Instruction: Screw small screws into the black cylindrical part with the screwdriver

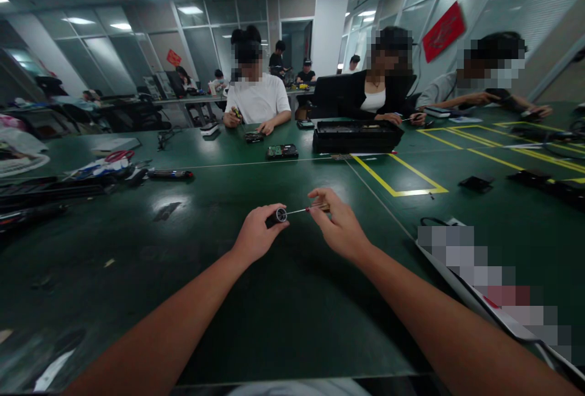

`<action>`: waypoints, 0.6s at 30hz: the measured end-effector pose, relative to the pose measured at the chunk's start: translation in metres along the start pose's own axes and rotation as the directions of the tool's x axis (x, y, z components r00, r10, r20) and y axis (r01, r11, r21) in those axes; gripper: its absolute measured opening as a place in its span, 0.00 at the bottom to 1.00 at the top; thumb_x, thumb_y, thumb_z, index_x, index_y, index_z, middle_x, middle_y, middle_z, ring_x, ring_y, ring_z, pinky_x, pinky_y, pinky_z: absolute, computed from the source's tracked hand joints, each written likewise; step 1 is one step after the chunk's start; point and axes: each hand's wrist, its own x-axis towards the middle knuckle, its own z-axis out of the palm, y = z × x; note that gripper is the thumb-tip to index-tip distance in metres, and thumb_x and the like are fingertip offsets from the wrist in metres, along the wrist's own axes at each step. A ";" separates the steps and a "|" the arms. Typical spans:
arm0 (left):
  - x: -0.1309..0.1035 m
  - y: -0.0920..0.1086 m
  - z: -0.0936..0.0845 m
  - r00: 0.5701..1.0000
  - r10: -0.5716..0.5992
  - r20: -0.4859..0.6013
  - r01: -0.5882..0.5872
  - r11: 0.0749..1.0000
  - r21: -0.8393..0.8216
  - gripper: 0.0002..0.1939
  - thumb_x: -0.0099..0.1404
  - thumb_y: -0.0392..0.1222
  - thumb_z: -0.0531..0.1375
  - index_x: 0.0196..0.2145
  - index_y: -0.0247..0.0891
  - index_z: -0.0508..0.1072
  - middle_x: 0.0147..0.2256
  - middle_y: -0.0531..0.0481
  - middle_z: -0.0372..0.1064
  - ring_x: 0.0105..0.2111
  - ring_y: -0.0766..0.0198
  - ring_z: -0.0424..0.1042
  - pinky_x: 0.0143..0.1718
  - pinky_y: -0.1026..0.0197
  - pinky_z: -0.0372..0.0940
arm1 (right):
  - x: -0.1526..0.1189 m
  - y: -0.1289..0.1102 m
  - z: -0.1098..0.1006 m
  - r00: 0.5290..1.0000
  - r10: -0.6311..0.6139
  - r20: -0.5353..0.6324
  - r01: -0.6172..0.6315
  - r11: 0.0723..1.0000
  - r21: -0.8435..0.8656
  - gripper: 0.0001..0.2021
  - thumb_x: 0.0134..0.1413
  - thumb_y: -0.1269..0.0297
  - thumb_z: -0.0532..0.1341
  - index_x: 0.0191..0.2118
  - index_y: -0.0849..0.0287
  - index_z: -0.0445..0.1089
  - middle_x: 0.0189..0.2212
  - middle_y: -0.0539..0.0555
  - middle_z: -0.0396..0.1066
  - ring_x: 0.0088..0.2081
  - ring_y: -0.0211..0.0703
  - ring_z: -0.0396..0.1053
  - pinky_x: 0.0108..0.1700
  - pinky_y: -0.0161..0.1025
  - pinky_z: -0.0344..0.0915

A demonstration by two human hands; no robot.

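My left hand (259, 233) is closed around a small black cylindrical part (276, 218), whose round, light-rimmed open end faces right. A screwdriver (322, 207) is pinched in my right hand (342, 225), its thin metal shaft pointing left. The tip of the shaft reaches the rim of the cylinder's open end; whether it touches a screw there is too small to tell. Both hands are held above the green table (256, 323), close to each other. My fingers hide most of the cylinder's body and part of the screwdriver's handle.
A black marker-like tool (170, 175) and a heap of cables (103, 164) lie to the left. Ahead are a circuit board (282, 151) and a long black casing (356, 136). A bag-like item (479, 286) lies right. Several people sit across the table, handling parts.
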 end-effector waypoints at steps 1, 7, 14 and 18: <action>0.000 0.000 0.000 1.000 0.003 0.004 -0.003 1.000 0.002 0.18 0.65 0.40 0.66 0.53 0.45 0.75 0.49 0.49 0.75 0.49 0.56 0.72 0.52 0.51 0.64 | 0.000 0.000 0.000 1.000 0.025 -0.007 -0.025 1.000 -0.016 0.11 0.66 0.57 0.54 0.46 0.54 0.69 0.31 0.51 0.74 0.33 0.45 0.72 0.35 0.41 0.62; 0.000 0.001 0.001 0.999 0.015 0.032 -0.016 1.000 0.006 0.18 0.65 0.39 0.66 0.52 0.45 0.75 0.48 0.51 0.75 0.48 0.56 0.71 0.53 0.50 0.63 | 0.001 0.006 0.002 0.994 0.090 -0.054 -0.087 0.994 0.063 0.11 0.66 0.58 0.53 0.47 0.53 0.68 0.30 0.50 0.73 0.29 0.43 0.69 0.33 0.41 0.60; -0.001 0.010 -0.002 0.999 0.036 0.018 -0.037 0.998 0.052 0.16 0.66 0.41 0.65 0.52 0.44 0.75 0.47 0.50 0.75 0.47 0.55 0.71 0.53 0.49 0.62 | 0.006 0.012 0.015 0.937 0.328 -0.118 -0.207 0.796 0.569 0.12 0.55 0.52 0.63 0.36 0.55 0.68 0.29 0.51 0.71 0.32 0.42 0.70 0.38 0.43 0.69; 0.000 0.013 -0.001 0.998 0.045 0.041 -0.050 0.991 0.128 0.17 0.66 0.42 0.64 0.53 0.45 0.74 0.44 0.51 0.75 0.45 0.55 0.70 0.56 0.45 0.60 | 0.011 0.021 0.016 0.804 0.586 -0.100 -0.332 0.582 0.742 0.14 0.53 0.49 0.64 0.30 0.55 0.68 0.22 0.47 0.65 0.24 0.38 0.63 0.30 0.40 0.68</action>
